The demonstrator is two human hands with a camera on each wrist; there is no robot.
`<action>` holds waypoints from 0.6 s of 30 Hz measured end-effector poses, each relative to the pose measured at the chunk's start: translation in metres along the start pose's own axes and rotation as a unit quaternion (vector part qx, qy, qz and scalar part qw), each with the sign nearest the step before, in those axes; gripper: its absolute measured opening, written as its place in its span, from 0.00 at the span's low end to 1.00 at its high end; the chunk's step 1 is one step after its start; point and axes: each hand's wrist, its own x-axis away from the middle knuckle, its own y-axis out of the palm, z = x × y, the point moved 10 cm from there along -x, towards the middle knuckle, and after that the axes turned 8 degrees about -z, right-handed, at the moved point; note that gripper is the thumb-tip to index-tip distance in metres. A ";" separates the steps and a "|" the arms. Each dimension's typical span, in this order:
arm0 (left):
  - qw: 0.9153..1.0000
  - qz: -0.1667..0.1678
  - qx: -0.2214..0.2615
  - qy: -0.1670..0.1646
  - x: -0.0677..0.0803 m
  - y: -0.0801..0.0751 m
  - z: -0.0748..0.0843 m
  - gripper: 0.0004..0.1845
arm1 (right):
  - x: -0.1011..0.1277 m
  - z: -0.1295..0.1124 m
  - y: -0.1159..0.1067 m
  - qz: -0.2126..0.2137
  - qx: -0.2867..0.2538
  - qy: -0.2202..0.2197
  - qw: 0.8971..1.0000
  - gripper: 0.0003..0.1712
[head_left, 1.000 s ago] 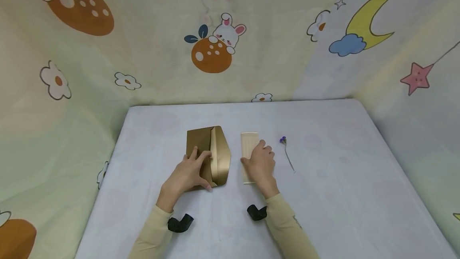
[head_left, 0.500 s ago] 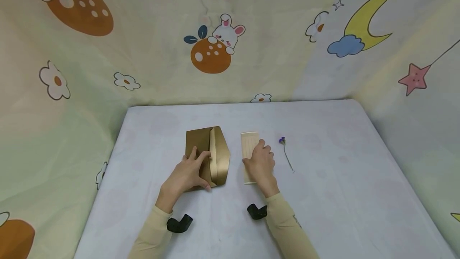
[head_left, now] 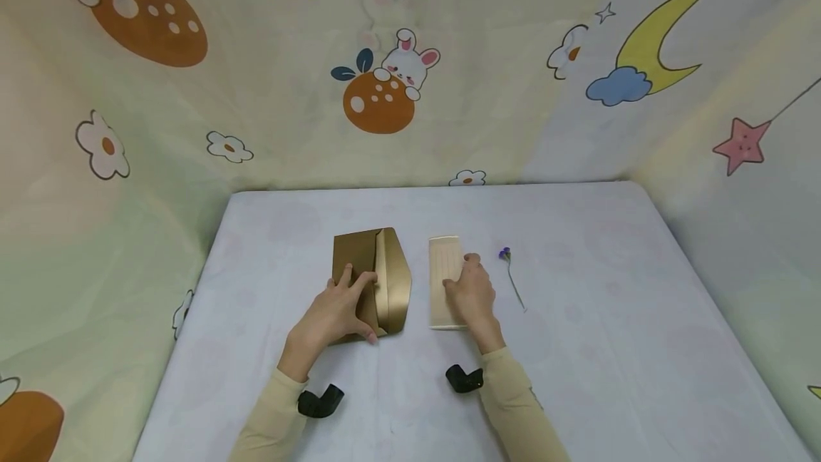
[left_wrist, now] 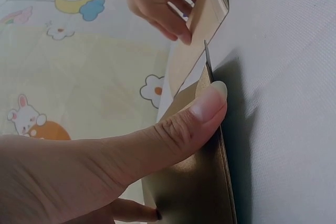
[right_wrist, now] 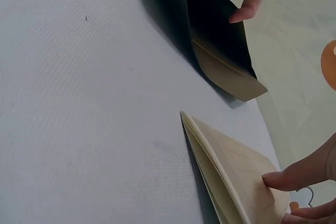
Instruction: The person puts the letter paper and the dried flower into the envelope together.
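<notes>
My left hand lies over a gold envelope whose flap is unfolded to the right. Its thumb is at the near edge, and its fingers grip near the mouth. The right wrist view shows the envelope's dark inside, the mouth bulging wide. To the right, a folded sheet of cream lined letter paper lies lengthwise. My right hand pinches its right side, thumb on top; in the right wrist view the paper's layered edge shows. The fingers under or behind the paper are partly hidden.
A small purple dried flower with a thin stem lies right of the paper. A white cloth covers the table. Printed fabric hangs behind and at both sides. Black wrist cameras are strapped to both forearms.
My right hand has shifted slightly to the right across the paper, its thumb moving from the left edge toward the middle. The left hand and envelope have kept their place.
</notes>
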 end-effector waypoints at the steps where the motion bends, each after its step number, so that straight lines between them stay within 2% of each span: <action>1: 1.000 0.000 0.000 0.000 0.000 0.000 0.000 0.58 | -0.001 0.002 0.000 -0.002 -0.008 0.002 1.000 0.39; 6: 1.000 0.002 -0.004 0.003 0.000 0.000 0.000 0.59 | -0.003 0.007 -0.001 -0.012 -0.054 0.005 0.998 0.33; 14: 1.000 0.001 -0.001 0.003 -0.001 0.000 0.000 0.59 | -0.006 0.015 -0.002 -0.009 -0.100 0.000 0.995 0.23; 18: 1.000 0.000 -0.001 0.004 0.000 -0.001 0.001 0.58 | -0.008 0.019 -0.001 -0.023 -0.155 0.006 0.988 0.22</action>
